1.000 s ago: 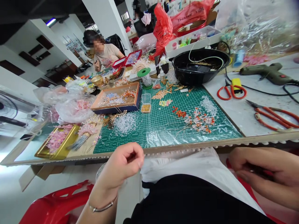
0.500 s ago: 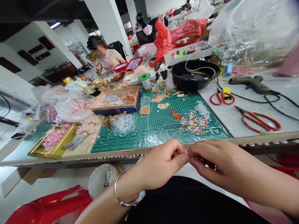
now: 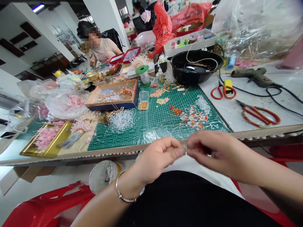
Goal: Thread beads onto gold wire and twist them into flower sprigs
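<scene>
My left hand (image 3: 158, 157) and my right hand (image 3: 213, 151) meet fingertip to fingertip just below the table's front edge, over my lap. Both are closed in a pinch. Between them is a very small piece, with a hint of red under my right fingers; I cannot make out what it is. A silver bangle (image 3: 123, 196) circles my left wrist. Directly beyond my hands the green cutting mat (image 3: 151, 123) carries piles of clear beads (image 3: 121, 120) and a cluster of red and clear beaded sprigs (image 3: 193, 117).
A wooden tray of beadwork (image 3: 111, 94), a black bowl (image 3: 196, 65), red-handled scissors (image 3: 223, 92), red pliers (image 3: 259, 114) and a glue gun (image 3: 254, 76) sit on the table. A gold tray of pink flowers (image 3: 44, 140) lies left. Another person (image 3: 101, 49) sits far left. A red chair (image 3: 44, 206) stands beside me.
My hands came together from apart at my lap into a joined pinch, then lifted slightly toward the table edge. The camera view shifted a little.
</scene>
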The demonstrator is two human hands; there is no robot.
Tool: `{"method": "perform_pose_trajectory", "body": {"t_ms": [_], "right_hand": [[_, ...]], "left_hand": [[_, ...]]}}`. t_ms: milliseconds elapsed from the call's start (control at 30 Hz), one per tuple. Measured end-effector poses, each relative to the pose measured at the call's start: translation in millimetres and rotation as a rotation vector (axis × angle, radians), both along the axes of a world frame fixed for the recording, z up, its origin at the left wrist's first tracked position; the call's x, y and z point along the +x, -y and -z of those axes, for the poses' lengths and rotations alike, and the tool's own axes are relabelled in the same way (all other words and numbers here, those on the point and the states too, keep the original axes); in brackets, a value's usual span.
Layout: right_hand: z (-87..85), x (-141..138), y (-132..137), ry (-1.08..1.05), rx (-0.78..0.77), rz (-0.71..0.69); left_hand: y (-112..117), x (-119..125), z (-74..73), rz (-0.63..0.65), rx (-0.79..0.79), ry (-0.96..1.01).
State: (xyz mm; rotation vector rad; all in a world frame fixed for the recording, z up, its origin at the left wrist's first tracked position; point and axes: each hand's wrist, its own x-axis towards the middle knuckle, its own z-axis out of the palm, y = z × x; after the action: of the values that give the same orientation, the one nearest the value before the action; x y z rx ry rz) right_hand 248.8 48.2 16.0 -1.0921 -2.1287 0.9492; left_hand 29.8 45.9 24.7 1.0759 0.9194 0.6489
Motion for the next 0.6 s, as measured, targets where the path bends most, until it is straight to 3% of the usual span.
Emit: {"method": "perform_pose_trajectory", "body": {"t_ms": [100, 200, 333, 500, 600], "right_hand": [[3.5, -7.0, -8.1, -0.172, -0.240, 0.136], [10.0, -24.0, -10.2, -0.243, -0.557, 0.045], [16.2, -51.0, -6.0, -0.341, -0.834, -0.099], [20.3, -58.0, -3.6, -0.334, -0.863, -0.035], [21.3, -39.9, -3.3, -0.253, -0.639, 0.107]], "left_hand": [[-16.3, 1.1, -1.7, -0.261, -0.145, 0.265], [-33.6, 4.6, -7.2, -0.450, -0.143, 0.439], [-43.7, 12.3, -12.2, -0.529, -0.103, 0.524], [-44.3, 11.1, -9.8, -0.511, -0.106, 0.537], [-47.9, -4.3, -4.5, -0.484, -0.062, 0.486]]}}
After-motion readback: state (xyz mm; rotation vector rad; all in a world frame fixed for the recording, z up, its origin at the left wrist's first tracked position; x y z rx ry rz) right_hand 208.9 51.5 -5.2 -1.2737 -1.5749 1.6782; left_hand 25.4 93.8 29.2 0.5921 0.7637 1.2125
